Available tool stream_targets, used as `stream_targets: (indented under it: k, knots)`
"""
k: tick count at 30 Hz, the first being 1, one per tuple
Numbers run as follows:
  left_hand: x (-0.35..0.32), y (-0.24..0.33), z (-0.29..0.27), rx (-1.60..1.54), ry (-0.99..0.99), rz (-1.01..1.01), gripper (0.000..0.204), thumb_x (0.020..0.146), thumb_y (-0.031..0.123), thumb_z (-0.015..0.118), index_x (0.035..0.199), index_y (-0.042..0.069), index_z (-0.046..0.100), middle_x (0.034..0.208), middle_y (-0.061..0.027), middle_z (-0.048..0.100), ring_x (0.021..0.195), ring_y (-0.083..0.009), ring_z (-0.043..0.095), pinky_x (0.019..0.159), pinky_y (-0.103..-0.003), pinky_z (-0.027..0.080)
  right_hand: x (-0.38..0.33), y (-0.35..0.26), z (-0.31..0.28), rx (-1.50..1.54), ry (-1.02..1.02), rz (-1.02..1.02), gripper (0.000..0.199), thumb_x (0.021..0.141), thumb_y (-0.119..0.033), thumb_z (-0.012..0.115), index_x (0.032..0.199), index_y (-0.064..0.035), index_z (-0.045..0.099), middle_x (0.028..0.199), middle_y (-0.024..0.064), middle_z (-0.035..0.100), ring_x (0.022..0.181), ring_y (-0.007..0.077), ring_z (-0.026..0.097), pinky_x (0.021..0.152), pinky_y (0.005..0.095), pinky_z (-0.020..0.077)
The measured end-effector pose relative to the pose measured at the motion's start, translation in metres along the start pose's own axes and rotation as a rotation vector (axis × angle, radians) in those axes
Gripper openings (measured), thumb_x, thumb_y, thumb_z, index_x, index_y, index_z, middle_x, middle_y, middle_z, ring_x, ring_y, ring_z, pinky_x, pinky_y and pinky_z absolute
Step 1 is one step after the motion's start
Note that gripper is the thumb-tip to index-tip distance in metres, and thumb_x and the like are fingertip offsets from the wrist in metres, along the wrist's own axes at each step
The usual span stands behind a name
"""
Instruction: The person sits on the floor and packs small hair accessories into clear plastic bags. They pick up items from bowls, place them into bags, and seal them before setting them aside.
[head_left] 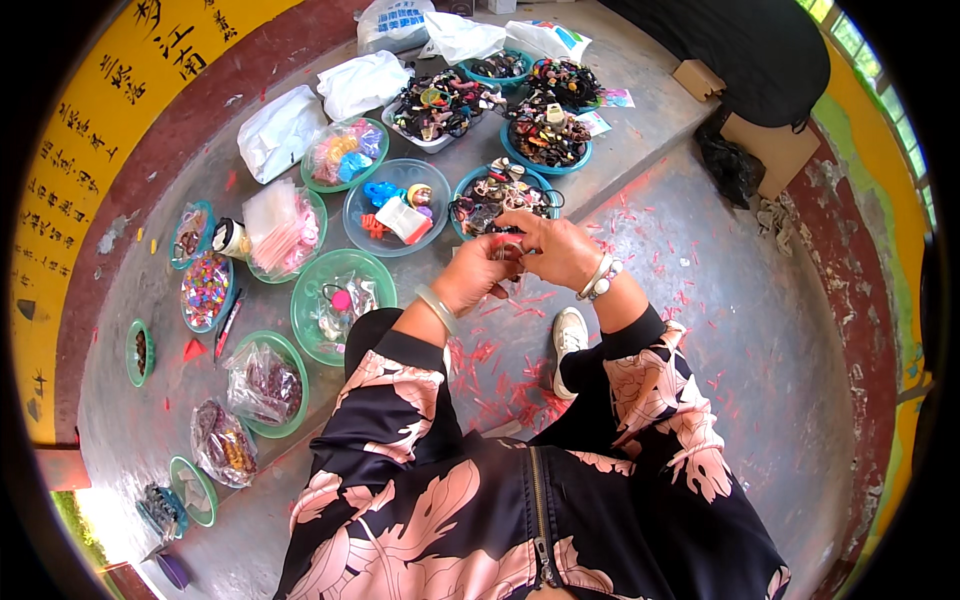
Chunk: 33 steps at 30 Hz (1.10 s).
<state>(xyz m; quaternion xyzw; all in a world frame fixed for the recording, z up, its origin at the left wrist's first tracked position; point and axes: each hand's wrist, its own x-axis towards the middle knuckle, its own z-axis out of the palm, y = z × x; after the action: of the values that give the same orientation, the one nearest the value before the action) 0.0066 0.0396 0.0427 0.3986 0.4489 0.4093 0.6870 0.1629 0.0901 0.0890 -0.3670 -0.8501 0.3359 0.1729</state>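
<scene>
Both hands meet in front of me, fingertips pinched close together. My left hand (476, 272) and my right hand (568, 250) are closed around something small with a bit of red showing; the fingers hide most of it. Just beyond them sits a blue bowl heaped with dark elastic bands and small ornaments (498, 192). Left of that, a clear bluish bowl (440, 180) contains a white packet (403, 221) and blue and orange pieces. Nearer my left forearm, a green bowl (308, 283) holds clear plastic bags and a pink round piece.
Several more bowls and a bag of brown pieces (222, 445) line the raised ledge at left. White plastic bags (280, 133) lie at the back. Red scraps (490, 375) litter the floor around my shoe (570, 338). Cardboard (765, 155) leans at far right.
</scene>
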Motion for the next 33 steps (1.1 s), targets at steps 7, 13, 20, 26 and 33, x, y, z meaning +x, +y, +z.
stream_targets:
  k: [7,13,20,26,33]
  knots:
    - [0.002,-0.003,0.004,-0.043,0.04,0.04,0.03,0.079,0.008,0.061,0.109,0.009,0.056,0.084,0.0027,0.058,0.066,-0.0051,0.054,0.046,-0.018,0.043,0.001,0.007,0.002,0.01,0.052,0.004,0.034,0.07,-0.012,0.059,0.105,-0.0111,0.055,0.078,0.0138,0.063,0.073,0.0312,0.061,0.064,0.0375,0.0488]
    - [0.005,-0.004,0.002,-0.043,0.05,0.039,0.029,0.079,0.009,0.062,0.107,0.006,0.056,0.085,0.0015,0.058,0.067,-0.0049,0.055,0.046,-0.018,0.044,0.001,0.014,0.005,-0.061,0.138,-0.045,0.026,0.071,-0.01,0.057,0.097,-0.0118,0.057,0.074,0.0099,0.064,0.069,0.0288,0.062,0.061,0.0359,0.0486]
    - [0.004,-0.004,0.0,-0.087,0.045,0.038,0.028,0.079,0.015,0.063,0.106,0.009,0.056,0.085,0.0045,0.06,0.074,-0.0054,0.058,0.052,-0.02,0.049,0.001,-0.004,0.006,-0.095,0.316,-0.033,0.014,0.071,-0.008,0.057,0.084,-0.0106,0.061,0.069,0.0071,0.061,0.065,0.0278,0.06,0.058,0.036,0.0475]
    - [0.006,-0.005,-0.004,-0.121,0.042,0.047,0.029,0.079,0.015,0.064,0.106,0.008,0.056,0.089,0.0042,0.06,0.075,-0.0045,0.058,0.05,-0.018,0.047,0.003,0.007,0.005,-0.232,0.351,-0.314,0.01,0.069,-0.009,0.058,0.076,-0.0106,0.065,0.078,0.0056,0.061,0.078,0.0247,0.058,0.069,0.0356,0.0471]
    - [0.001,-0.001,-0.002,-0.148,-0.036,0.043,0.026,0.086,0.019,0.054,0.11,0.007,0.053,0.092,0.0003,0.059,0.076,-0.0062,0.057,0.047,-0.017,0.046,0.004,0.009,0.005,-0.242,0.381,-0.296,0.012,0.064,-0.006,0.062,0.075,-0.0076,0.068,0.099,0.0101,0.06,0.093,0.0285,0.055,0.08,0.0362,0.0454]
